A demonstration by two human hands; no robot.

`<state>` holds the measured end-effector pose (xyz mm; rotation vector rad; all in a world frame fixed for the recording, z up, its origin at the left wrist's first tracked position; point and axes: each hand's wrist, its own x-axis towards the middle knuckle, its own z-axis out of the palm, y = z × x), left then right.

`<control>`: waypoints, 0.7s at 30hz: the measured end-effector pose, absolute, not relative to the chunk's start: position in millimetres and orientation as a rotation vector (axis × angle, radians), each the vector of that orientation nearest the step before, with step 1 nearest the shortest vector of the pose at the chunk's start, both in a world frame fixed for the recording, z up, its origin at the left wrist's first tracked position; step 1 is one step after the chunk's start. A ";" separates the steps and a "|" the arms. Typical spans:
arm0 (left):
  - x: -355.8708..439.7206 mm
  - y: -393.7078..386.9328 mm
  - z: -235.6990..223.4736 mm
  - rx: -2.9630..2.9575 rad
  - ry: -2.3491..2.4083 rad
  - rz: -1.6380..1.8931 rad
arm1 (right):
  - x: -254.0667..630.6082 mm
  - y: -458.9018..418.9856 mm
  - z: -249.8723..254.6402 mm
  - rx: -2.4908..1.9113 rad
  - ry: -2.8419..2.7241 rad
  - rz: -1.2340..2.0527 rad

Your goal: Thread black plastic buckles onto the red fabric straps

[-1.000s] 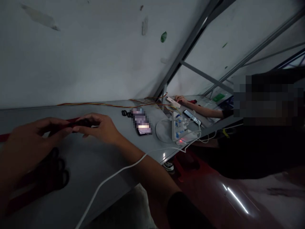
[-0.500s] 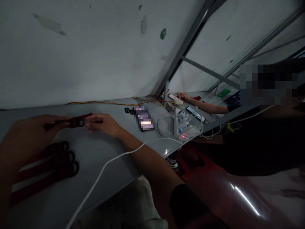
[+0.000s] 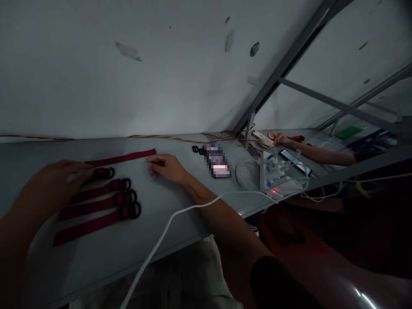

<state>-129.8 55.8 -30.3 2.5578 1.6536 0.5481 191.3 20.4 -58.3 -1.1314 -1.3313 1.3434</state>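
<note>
My left hand [image 3: 53, 186] is closed around a dark red webbing strap with a black buckle [image 3: 103, 173], low over the table. The buckle sticks out past my fingertips toward the right. Below it, several similar red straps [image 3: 90, 222] lie in a row, black buckles at their right ends. A plain flat red strap [image 3: 124, 159] lies behind them, partly hidden by my left hand. My right hand [image 3: 167, 167] has its fingers curled, fingertips beside that strap's right end. Whether they touch or pinch it cannot be made out.
Black buckles [image 3: 198, 149] and a lit phone [image 3: 219, 161] lie right of my right hand. A white power strip [image 3: 268, 174] with cables stands farther right. A white cable [image 3: 180, 211] crosses over my right forearm. Another person's hand [image 3: 278, 138] rests near a white box.
My right hand has let go of the buckled strap. My left hand has brought that strap down to the row. The view has shifted left.
</note>
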 end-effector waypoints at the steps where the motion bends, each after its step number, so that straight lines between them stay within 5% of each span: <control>1: -126.3 51.3 -30.8 2.572 1.645 0.565 | 191.6 19.9 -58.3 -1.142 -1.351 1.332; 9: -94.4 34.0 -15.8 2.451 1.510 0.345 | 190.5 13.3 -54.3 -1.267 -1.580 1.123; 17: -85.1 42.3 -0.4 2.499 1.449 0.192 | 251.6 14.0 -15.3 -2.038 -1.704 0.109; 21: -56.2 52.7 6.4 2.636 1.425 0.363 | 275.4 15.9 -13.3 -2.392 -1.573 0.004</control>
